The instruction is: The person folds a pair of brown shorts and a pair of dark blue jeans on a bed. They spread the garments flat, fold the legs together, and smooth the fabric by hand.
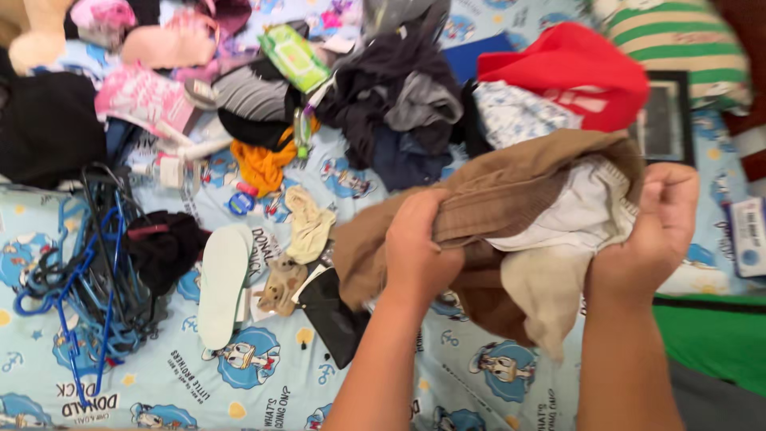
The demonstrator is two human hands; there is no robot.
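1. While both hands are up over the bed sheet [279, 383], I log the brown garment [511, 187] bunched between them above the sheet's right half, its pale lining [574, 211] turned outward.
2. Left hand [415, 247] is clenched on the brown fabric; right hand [650, 231] is fisted on the lining edge.
3. Risk, in my judgement: the hanging tail of cloth could sweep the black pouch [331, 315] or the small plush toy [279, 287] lying just below it, since the clutter sits close.
4. Second risk: the blue hangers [88, 279] near the left edge could snag any cloth laid there.
5. Packages: a green rectangular wipes pack [294, 56] near the top edge; a blue-and-white box [748, 235] at the right edge.
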